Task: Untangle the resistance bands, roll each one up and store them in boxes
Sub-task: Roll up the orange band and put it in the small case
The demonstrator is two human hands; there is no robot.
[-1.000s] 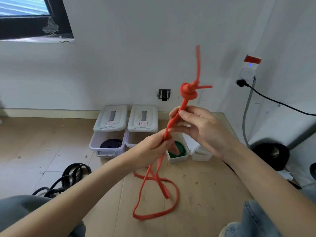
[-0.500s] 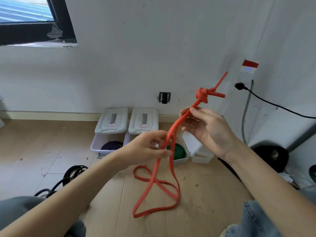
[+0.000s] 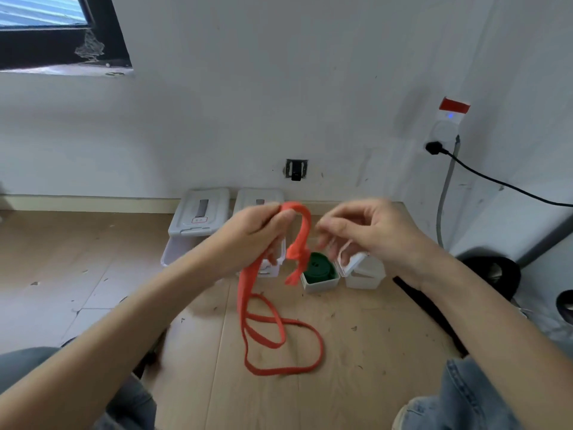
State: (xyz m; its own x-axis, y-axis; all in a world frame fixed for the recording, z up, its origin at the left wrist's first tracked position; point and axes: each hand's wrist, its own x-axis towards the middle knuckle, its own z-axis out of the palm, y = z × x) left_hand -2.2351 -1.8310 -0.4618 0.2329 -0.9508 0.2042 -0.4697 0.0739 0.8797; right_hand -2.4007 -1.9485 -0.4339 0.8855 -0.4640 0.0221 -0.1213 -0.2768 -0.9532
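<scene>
An orange resistance band (image 3: 280, 339) hangs from my left hand (image 3: 259, 231), which pinches its top bend. Its knot (image 3: 297, 254) dangles just below that bend, and the long loops lie on the wooden floor. My right hand (image 3: 369, 231) hovers right of the band, blurred, fingers curled and apart, touching nothing that I can make out. Behind the hands stand open white boxes: a small one (image 3: 319, 283) holding a rolled green band (image 3: 319, 266), an empty small one (image 3: 362, 274) to its right, and two larger ones with raised lids (image 3: 201, 212) at the left.
A white wall runs close behind the boxes. A black cable (image 3: 502, 184) leads from a wall plug at the right, above a dark round object (image 3: 493, 274) on the floor. My knees in jeans frame the bottom corners.
The knotted end, held up high between both hands before, has flopped over and now hangs down from my left hand. My right hand has let go of the band and moved right.
</scene>
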